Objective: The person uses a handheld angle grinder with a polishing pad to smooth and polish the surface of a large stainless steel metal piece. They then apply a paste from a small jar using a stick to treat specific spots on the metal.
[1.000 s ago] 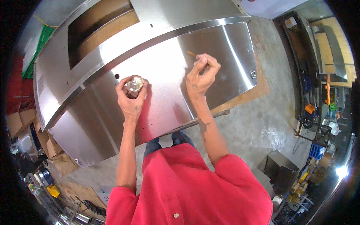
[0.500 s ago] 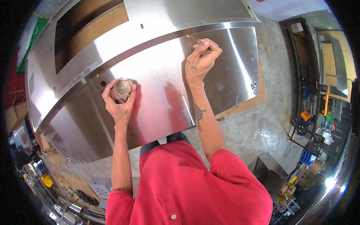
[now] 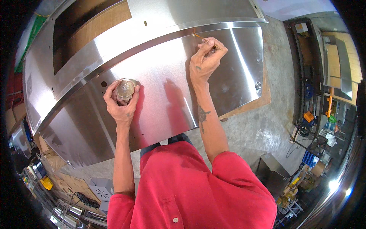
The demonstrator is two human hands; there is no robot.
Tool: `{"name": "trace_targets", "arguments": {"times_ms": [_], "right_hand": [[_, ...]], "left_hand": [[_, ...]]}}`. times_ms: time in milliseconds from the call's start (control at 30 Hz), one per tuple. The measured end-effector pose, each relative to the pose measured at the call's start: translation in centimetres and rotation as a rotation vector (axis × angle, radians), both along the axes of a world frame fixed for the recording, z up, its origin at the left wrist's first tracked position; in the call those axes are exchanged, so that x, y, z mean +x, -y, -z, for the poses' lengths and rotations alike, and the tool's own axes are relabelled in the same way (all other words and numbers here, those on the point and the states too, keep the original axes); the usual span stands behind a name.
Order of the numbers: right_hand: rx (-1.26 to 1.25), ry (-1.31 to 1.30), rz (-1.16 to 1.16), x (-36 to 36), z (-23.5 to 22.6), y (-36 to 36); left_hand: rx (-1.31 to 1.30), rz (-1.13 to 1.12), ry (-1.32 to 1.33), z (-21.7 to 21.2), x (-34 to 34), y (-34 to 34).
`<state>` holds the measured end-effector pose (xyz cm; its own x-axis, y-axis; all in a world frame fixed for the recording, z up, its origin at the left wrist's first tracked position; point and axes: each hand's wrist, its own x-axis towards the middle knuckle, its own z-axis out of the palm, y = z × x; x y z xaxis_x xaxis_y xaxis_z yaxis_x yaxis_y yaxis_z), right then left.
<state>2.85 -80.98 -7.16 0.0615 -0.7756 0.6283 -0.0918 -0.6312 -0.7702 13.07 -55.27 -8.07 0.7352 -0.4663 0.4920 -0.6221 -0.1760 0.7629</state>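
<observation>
Before me lies a large stainless steel panel [image 3: 156, 110] with a shiny brushed surface and a raised, folded section along its far side. My left hand [image 3: 121, 103] is wrapped round a small clear cup [image 3: 125, 90], held over the panel's left half near a round hole; its contents look pale, though I cannot tell what they are. In my right hand [image 3: 206, 57] is a thin orange-brown brush [image 3: 199, 37], pinched between thumb and fingers. Its tip meets the seam [image 3: 194, 34] where the panel joins the raised section.
A rectangular opening [image 3: 95, 34] is cut into the steel's far left part. Wooden board [image 3: 263, 97] shows beneath the right edge. On the concrete floor [image 3: 267, 133] stands a metal box [image 3: 272, 171] at lower right. Shelving [image 3: 309, 68] with tools lines the right side.
The brush tip has shifted slightly to the right along the seam, with my right hand following. My left hand and the cup have stayed nearly still.
</observation>
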Motion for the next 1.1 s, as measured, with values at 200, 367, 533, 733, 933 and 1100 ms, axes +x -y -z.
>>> {"name": "trace_targets", "arguments": {"times_ms": [200, 367, 533, 733, 933, 1100], "right_hand": [[-0.001, -0.024, -0.006, -0.1, 0.2, -0.1], [-0.013, -0.032, 0.01, 0.0, 0.2, -0.1], [-0.028, 0.038, 0.029, -0.1, 0.3, -0.1], [0.085, 0.112, -0.01, -2.0, -1.5, -2.9], [0.204, 0.058, -0.274, -6.0, -5.4, -10.1], [0.041, -0.153, -0.309, -8.6, -7.1, -13.4]], "left_hand": [[-0.016, 0.014, -0.015, 0.4, 0.1, -0.2], [0.008, 0.018, -0.005, 0.1, 0.0, -0.3], [0.001, 0.026, 0.014, 0.2, 0.1, -0.2], [0.009, 0.031, -0.045, -0.5, -0.3, -0.2], [0.066, 0.04, -0.129, -1.7, -2.1, -0.3], [0.174, 0.128, -0.001, -4.4, -4.8, 0.8]]}}
